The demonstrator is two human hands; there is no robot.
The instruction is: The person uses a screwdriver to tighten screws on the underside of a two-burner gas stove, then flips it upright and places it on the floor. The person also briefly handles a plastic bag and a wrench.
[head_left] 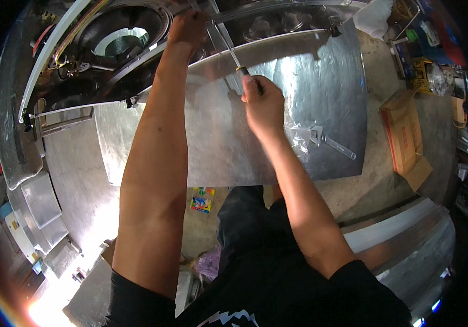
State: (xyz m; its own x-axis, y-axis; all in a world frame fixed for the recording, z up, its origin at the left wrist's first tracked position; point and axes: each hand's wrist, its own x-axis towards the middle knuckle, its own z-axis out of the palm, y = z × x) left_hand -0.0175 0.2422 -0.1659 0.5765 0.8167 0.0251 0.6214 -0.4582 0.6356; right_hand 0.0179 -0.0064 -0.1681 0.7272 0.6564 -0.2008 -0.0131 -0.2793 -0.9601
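My right hand (265,101) is closed round the dark, yellow-banded handle of a screwdriver (234,56). Its long metal shaft slants up and left toward a metal frame (277,39). At that frame, my left hand (188,28) is closed, left of the shaft; what its fingers hold is hard to see. Below both hands lies a shiny metal sheet (217,141). On its right part rest an adjustable wrench (333,143) and a clear plastic bag (300,143). The screwdriver's tip is not clearly visible.
Inside the frame at the upper left sits a large dark round bowl-shaped part (122,38) beside wires (66,46). An opened cardboard box (405,139) lies on the floor to the right. Metal panels (408,234) stand lower right. A colourful packet (202,200) lies below the sheet.
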